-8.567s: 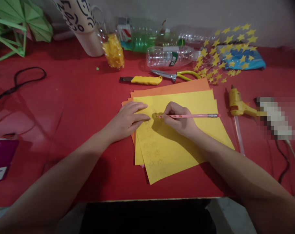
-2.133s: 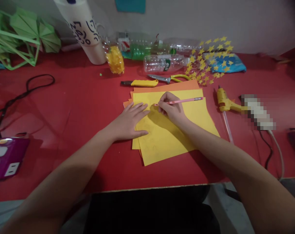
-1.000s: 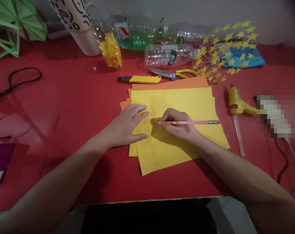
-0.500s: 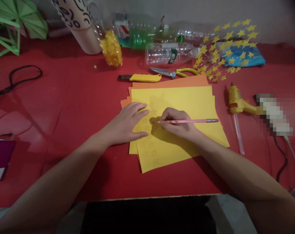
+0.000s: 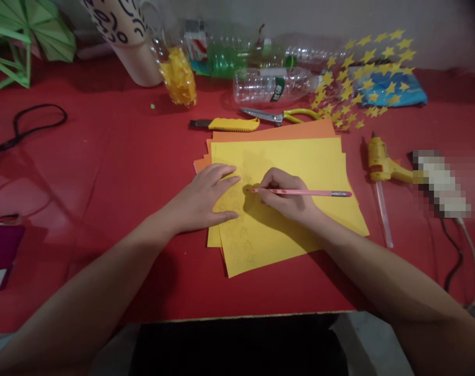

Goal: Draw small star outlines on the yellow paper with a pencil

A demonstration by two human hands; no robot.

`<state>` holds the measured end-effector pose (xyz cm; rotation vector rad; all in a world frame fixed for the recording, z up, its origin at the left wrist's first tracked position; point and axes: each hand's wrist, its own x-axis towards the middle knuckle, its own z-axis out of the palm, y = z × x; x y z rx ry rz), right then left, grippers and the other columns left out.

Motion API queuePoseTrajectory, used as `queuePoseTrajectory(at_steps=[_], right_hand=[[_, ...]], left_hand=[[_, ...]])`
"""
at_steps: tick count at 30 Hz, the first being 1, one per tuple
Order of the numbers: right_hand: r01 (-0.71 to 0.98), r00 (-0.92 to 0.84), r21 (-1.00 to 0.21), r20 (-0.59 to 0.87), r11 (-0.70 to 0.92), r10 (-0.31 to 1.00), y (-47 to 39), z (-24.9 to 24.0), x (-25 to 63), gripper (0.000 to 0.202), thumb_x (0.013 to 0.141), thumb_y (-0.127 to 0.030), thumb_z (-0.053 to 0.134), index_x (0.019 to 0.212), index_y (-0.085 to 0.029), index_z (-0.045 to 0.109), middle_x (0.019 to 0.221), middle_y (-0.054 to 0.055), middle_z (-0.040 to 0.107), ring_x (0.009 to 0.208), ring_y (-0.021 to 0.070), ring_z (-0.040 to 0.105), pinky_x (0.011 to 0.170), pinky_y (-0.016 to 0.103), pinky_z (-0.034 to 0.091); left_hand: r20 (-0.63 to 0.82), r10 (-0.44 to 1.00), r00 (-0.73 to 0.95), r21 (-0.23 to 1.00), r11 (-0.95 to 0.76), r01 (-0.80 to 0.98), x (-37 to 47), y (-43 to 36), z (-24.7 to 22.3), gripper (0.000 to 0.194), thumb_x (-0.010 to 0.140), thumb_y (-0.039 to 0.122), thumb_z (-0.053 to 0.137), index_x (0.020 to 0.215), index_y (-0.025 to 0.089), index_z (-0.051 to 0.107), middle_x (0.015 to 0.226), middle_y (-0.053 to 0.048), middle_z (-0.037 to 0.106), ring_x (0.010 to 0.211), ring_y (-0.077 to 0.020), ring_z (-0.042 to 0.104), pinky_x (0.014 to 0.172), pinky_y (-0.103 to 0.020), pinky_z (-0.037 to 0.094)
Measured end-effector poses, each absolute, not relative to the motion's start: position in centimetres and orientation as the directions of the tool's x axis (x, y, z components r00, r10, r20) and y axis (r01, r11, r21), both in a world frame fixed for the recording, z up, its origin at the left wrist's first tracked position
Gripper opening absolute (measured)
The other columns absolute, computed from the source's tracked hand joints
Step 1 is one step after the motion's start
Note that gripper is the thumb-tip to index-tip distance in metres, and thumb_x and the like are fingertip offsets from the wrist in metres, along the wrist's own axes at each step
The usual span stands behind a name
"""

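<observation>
Yellow paper (image 5: pixel 292 235) lies on top of orange sheets (image 5: pixel 272 134) on the red table. Small star outlines drawn in pencil run down its left part. My left hand (image 5: pixel 208 197) rests with spread fingers on the paper's left edge and holds nothing. Closed round a pink pencil (image 5: pixel 313 192), my right hand (image 5: pixel 286 193) sits near the middle of the sheet. The pencil's tip points left and meets the paper beside the drawn stars; its eraser end points right.
Behind the paper are a yellow cutter (image 5: pixel 234 124), scissors (image 5: pixel 280 115), plastic bottles (image 5: pixel 274 86) and yellow stars (image 5: pixel 346 94). A glue gun (image 5: pixel 380 162) lies at the right. A cup (image 5: pixel 139 57) stands at the back left, a purple object (image 5: pixel 2 250) at the left edge.
My right hand and the pencil's tip have shifted slightly away from me, up the paper. My left hand stays in place.
</observation>
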<state>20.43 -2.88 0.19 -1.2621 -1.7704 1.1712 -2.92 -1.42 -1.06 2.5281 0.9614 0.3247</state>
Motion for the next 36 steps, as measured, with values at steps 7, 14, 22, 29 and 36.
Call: queuePoseTrajectory(at_steps=[7,14,22,29,36], right_hand=[[0.355,-0.284,-0.928,0.003,0.108,0.959,-2.92,0.14,20.41,0.015,0.081,-0.016,0.058,0.069,-0.021,0.049,0.061,-0.004,0.054,0.055,0.0093,0.046,0.052,0.026,0.033],[0.359,-0.263,-0.927,0.010,0.107,0.965,-2.91,0.07,20.31,0.015,0.081,-0.017,0.057,0.070,-0.021,0.050,0.062,-0.003,0.054,0.056,0.0095,0.047,0.052,0.026,0.034],[0.343,-0.279,-0.932,0.017,0.116,0.960,-2.84,-0.11,20.41,0.015,0.082,-0.017,0.059,0.071,-0.021,0.049,0.061,-0.004,0.054,0.054,0.0093,0.045,0.051,0.025,0.033],[0.336,-0.307,-0.928,0.052,0.159,0.950,-2.73,0.03,20.48,0.017,0.077,-0.013,0.058,0.068,-0.021,0.046,0.058,-0.006,0.048,0.052,0.0083,0.040,0.049,0.024,0.029],[0.342,-0.303,-0.924,0.064,0.171,0.951,-2.66,0.12,20.44,0.018,0.073,-0.011,0.054,0.064,-0.022,0.042,0.054,-0.007,0.042,0.049,0.0076,0.033,0.047,0.024,0.024]], left_hand=[[0.069,0.670,0.739,0.450,-0.682,0.577,-2.93,-1.47,-1.02,0.068,0.089,0.059,0.057,0.140,0.015,0.043,0.146,-0.020,0.040,0.137,-0.0364,0.036,0.114,-0.056,0.033],[0.069,0.672,0.737,0.448,-0.681,0.579,-2.96,-1.43,-1.09,0.069,0.088,0.061,0.056,0.140,0.017,0.043,0.147,-0.019,0.040,0.138,-0.0362,0.035,0.114,-0.056,0.032],[0.067,0.676,0.734,0.447,-0.678,0.583,-2.98,-1.37,-1.08,0.068,0.088,0.059,0.057,0.140,0.017,0.043,0.147,-0.019,0.040,0.138,-0.0365,0.036,0.114,-0.056,0.033],[0.061,0.677,0.733,0.471,-0.667,0.577,-2.90,-1.42,-1.03,0.069,0.089,0.061,0.056,0.140,0.017,0.043,0.148,-0.019,0.039,0.138,-0.0369,0.034,0.114,-0.057,0.031],[0.061,0.676,0.735,0.464,-0.671,0.579,-2.90,-1.39,-0.91,0.068,0.089,0.060,0.056,0.139,0.017,0.044,0.147,-0.019,0.040,0.138,-0.0362,0.035,0.114,-0.057,0.031]])
